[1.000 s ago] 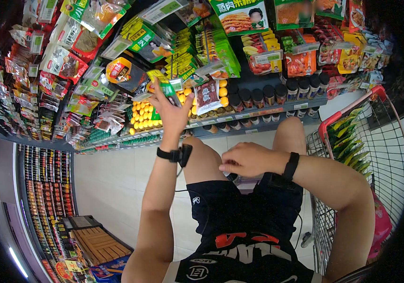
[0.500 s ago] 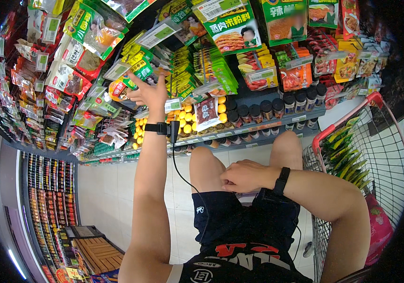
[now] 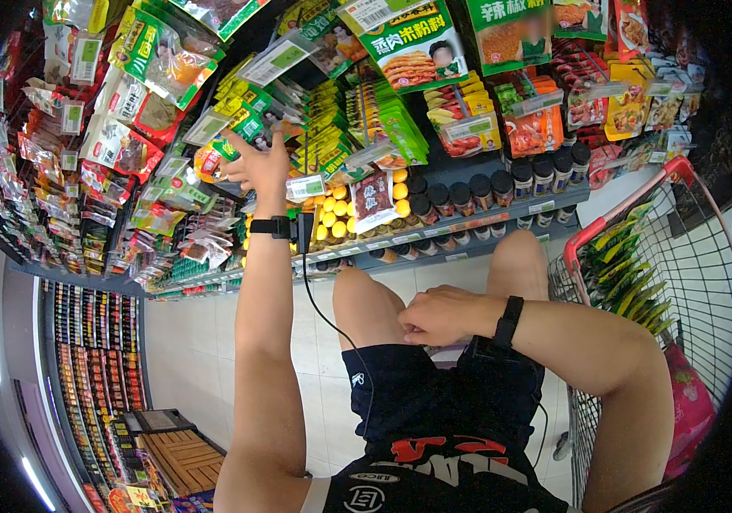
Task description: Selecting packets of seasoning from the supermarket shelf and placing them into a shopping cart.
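My left hand (image 3: 255,169) reaches up to the shelf with its fingers spread. It is at the front of a hanging row of green and yellow seasoning packets (image 3: 255,128), with fingertips at the packets' lower edges. I cannot tell whether it grips any of them. A red and orange packet (image 3: 209,162) lies just left of the fingers. My right hand (image 3: 445,315) rests by my bent knee, fingers curled in, with nothing seen in it. Both wrists wear black straps.
Spice jars (image 3: 460,200) and yellow-capped bottles (image 3: 336,214) line the lower shelf (image 3: 357,250). A shopping cart (image 3: 584,244) with green and yellow packets (image 3: 627,274) stands at my right. More packets hang left and above. A wooden-topped stand (image 3: 180,462) sits at the lower left.
My left hand and forearm have shifted slightly left, and the fingers stay spread at the packets. The view has moved a little. My right hand stays by my knee.
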`<control>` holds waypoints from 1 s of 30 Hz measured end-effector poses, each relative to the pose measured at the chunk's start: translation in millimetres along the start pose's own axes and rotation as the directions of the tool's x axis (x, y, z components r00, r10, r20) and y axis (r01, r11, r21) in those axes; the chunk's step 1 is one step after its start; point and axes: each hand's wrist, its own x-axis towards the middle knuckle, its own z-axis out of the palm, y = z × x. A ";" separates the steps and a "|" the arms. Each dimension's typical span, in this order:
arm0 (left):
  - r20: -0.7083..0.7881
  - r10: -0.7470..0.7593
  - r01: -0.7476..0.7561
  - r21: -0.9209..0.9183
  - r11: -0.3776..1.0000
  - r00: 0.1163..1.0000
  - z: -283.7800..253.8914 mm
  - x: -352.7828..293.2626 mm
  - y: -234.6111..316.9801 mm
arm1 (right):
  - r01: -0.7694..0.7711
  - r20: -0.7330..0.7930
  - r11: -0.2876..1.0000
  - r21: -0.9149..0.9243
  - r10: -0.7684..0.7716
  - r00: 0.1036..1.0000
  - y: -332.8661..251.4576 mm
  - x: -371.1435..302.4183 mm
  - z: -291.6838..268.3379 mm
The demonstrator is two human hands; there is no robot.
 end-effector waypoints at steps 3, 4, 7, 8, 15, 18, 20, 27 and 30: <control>-0.007 0.033 -0.033 -0.022 0.999 0.999 0.8 1.3 -3.0 | -0.039 0.030 0.999 0.017 0.039 0.999 -2.1 -0.7 -3.3; -0.004 0.051 -0.051 -0.040 0.998 0.999 1.5 1.8 -3.6 | -0.013 0.006 1.000 0.026 0.013 1.000 -2.4 -0.8 -4.8; -0.024 0.129 -0.131 -0.091 0.987 0.991 1.7 3.7 -5.0 | -0.034 0.082 0.999 -0.005 0.034 0.996 -3.2 -1.3 -9.4; -0.047 0.171 -0.175 -0.109 0.978 0.984 1.7 3.2 -5.3 | -0.028 0.082 1.000 0.004 0.028 0.996 -3.6 -1.7 -10.2; -0.070 0.187 -0.185 0.025 0.982 0.980 1.9 1.6 -3.1 | -0.043 0.094 0.999 -0.007 0.044 0.995 -3.7 -0.6 -10.0; -0.085 0.239 -0.235 0.053 0.971 0.967 1.5 0.4 -2.4 | -0.042 0.088 0.999 -0.023 0.044 0.995 -3.1 -0.6 -8.6; -0.041 0.214 -0.211 0.066 0.975 0.976 0.2 0.4 -1.6 | -0.004 0.062 1.000 -0.004 0.004 0.998 -3.0 -1.6 -8.2; -0.043 0.184 -0.181 0.057 0.982 0.982 -3.2 1.8 2.9 | -0.009 0.067 1.000 -0.024 0.011 0.998 -2.8 -0.4 -7.8; -0.039 0.199 -0.197 0.047 0.979 0.979 -3.8 1.0 2.9 | -0.010 0.079 0.999 -0.035 0.013 0.997 -3.5 2.8 -6.3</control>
